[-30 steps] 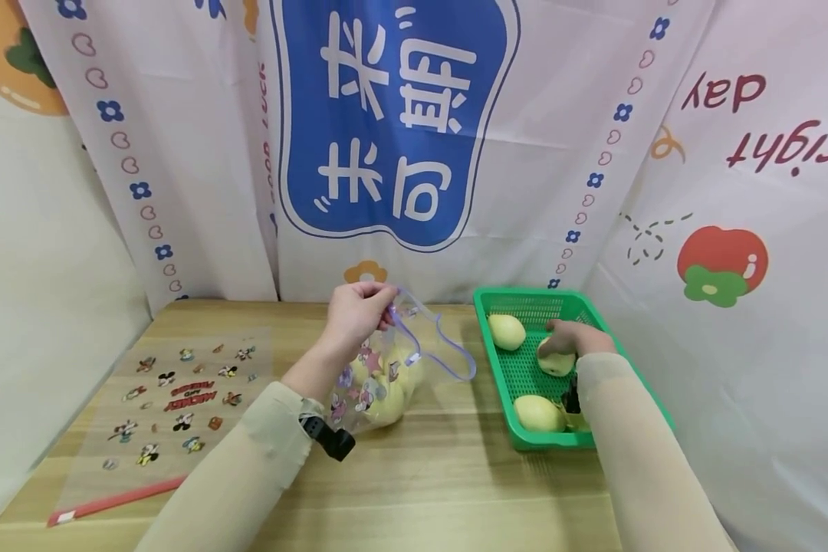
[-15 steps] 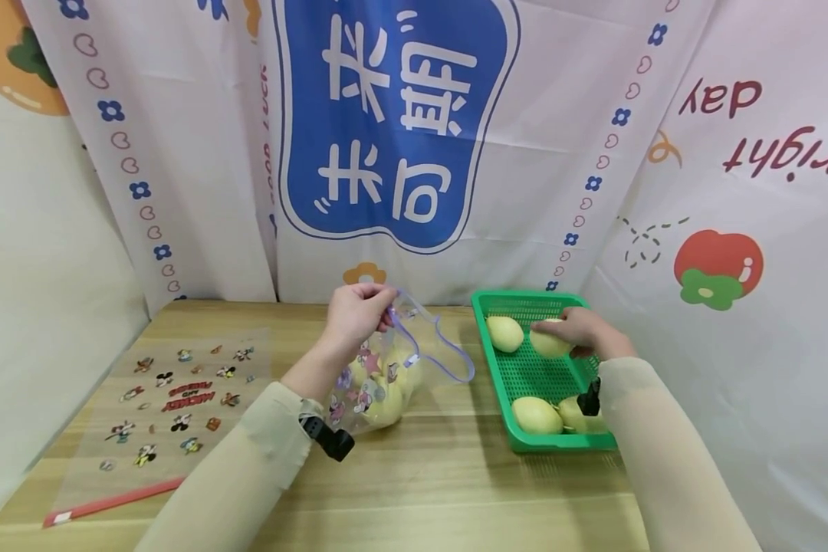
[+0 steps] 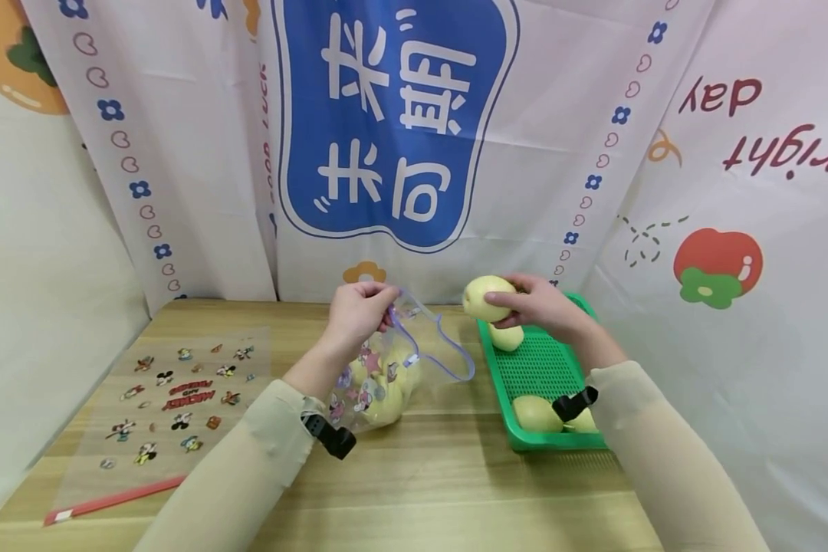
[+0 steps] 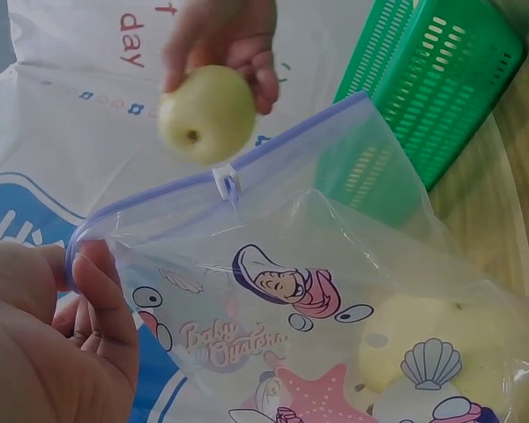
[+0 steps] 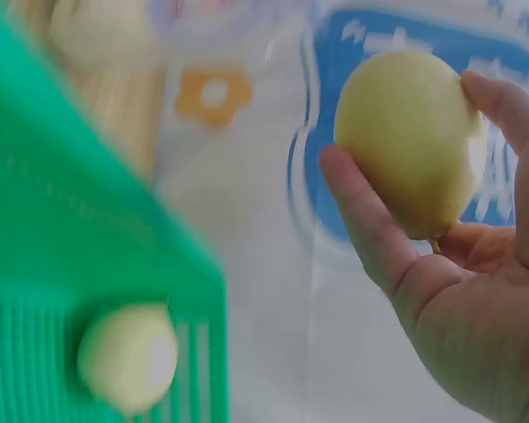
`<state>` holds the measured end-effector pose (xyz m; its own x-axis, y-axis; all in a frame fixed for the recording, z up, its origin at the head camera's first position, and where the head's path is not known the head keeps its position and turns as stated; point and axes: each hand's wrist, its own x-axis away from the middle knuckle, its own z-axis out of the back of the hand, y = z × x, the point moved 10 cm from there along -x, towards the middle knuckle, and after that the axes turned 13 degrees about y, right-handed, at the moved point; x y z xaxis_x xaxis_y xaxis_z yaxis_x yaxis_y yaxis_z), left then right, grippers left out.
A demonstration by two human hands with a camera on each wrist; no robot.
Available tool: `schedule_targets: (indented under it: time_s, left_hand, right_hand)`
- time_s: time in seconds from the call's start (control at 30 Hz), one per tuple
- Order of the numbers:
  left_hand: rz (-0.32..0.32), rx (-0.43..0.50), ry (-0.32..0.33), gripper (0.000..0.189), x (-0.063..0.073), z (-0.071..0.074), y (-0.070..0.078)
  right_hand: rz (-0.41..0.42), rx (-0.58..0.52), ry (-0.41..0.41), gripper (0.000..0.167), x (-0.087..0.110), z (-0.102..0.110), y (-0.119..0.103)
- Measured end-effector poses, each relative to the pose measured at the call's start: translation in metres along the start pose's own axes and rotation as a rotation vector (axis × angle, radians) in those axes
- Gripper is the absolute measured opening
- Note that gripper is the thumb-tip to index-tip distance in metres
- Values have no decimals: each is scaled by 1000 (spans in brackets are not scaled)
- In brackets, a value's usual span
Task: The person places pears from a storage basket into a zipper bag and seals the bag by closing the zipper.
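Above the far left corner of the green basket [image 3: 538, 372]: one pale-yellow pear [image 3: 484, 299], gripped in the right hand [image 3: 541, 307], thumb and fingers curled about its sides, stem end turned towards the palm.

Left of the basket: one clear zip bag [image 4: 273, 300], purple-edged, printed with a starfish, shells and the words "Baby Oysters". Its mouth stood parted, a white slider [image 3: 412, 359] on the edge. The left hand [image 3: 359, 310] pinched that edge between thumb and fingers. Contents: bagged pears [image 4: 489, 344], number not clear through the film.

Inside the basket: three loose pears [image 3: 537, 414] in view, one at the far left corner, two side by side along the near wall, the right-hand one partly hidden by a black wrist camera [image 3: 575, 403].

Farther left of the basket: one flat clear bag [image 3: 186, 368], cartoon-printed, with a red zip strip [image 3: 120, 498], lying on the wood-grained worktop [image 3: 414, 498].

Behind the basket: one white printed cloth [image 3: 552, 199] bearing a blue panel with white characters.
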<state>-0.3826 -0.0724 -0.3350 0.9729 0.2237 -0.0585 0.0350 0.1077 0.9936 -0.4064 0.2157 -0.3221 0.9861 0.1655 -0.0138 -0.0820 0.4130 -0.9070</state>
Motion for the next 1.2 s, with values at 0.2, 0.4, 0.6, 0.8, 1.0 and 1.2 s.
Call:
schedule_targets:
  time_s: [0.2,0.4,0.6,0.8,1.0,1.2]
  left_hand:
    - [9,3,9,25,-1,-1,-1]
    - [12,1,9,25,-2,-3,1]
    - [3,-24,12,25,-3,-2,1]
    - [-4,-34,10,27,-4,-3,1]
    - [4,-27,6,24,-4,-4,0]
    - [-9,-18,15,23,-4,-2,2]
  right_hand:
    - [69,54,1,56,10,-35,-27]
    - [63,73,-17,55,15,-60,-35]
    - [68,126,-42,64,13,-78,-35]
    - [87,197,-32,70,11,-87,-38]
    - [187,240,-59,61,10,-100,-50]
    - [286,370,-60,67,12,-108,-55]
